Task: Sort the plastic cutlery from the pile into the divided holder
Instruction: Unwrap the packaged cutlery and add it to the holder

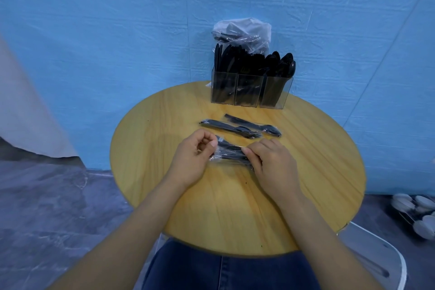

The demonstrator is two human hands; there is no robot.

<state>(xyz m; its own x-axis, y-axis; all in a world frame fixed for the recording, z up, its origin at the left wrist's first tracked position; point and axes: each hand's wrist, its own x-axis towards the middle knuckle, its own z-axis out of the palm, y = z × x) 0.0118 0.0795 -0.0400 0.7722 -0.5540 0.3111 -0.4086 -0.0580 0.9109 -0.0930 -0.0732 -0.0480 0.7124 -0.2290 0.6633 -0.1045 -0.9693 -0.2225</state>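
Centrally, a wrapped cutlery packet (231, 154) lies mid-table, left hand (191, 160) pinching its left end, right hand (274, 162) gripping its right end. Two more wrapped packets (240, 126) lie just beyond. The divided holder (251, 92) stands at the round table's (317, 160) far edge, probably touching the plastic bag (242, 30) behind. Near edge bare.
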